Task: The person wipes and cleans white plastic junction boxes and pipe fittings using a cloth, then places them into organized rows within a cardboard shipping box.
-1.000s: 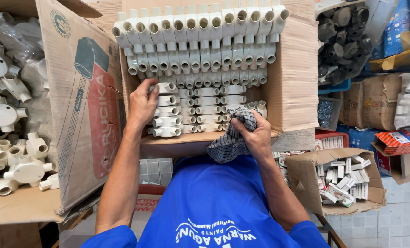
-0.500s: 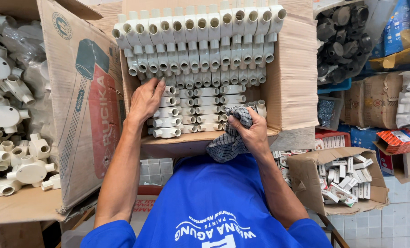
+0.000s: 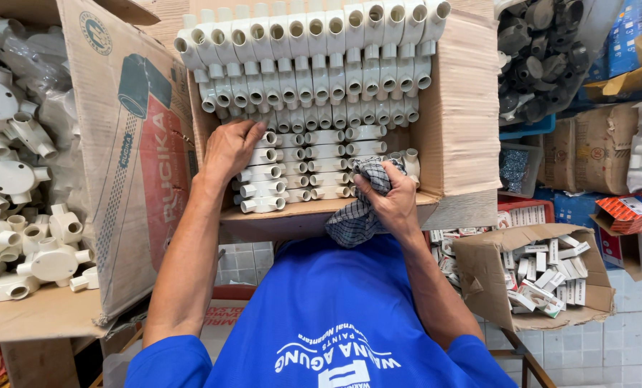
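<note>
Risk: left hand (image 3: 229,149) lies flat, fingers released, on white pipe fittings (image 3: 292,172); right hand (image 3: 393,201) clutches checked cloth (image 3: 357,215); a shove could topple stacked rows.

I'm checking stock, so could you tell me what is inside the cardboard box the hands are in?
The cardboard box holds rows of white pipe fittings. The left hand and the right hand, gripping a checked cloth, cover some; lower layers are hidden.

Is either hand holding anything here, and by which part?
The right hand grips a bunched checked cloth around its upper part; the rest hangs below. The left hand holds nothing, resting open on the white pipe fittings.
</note>
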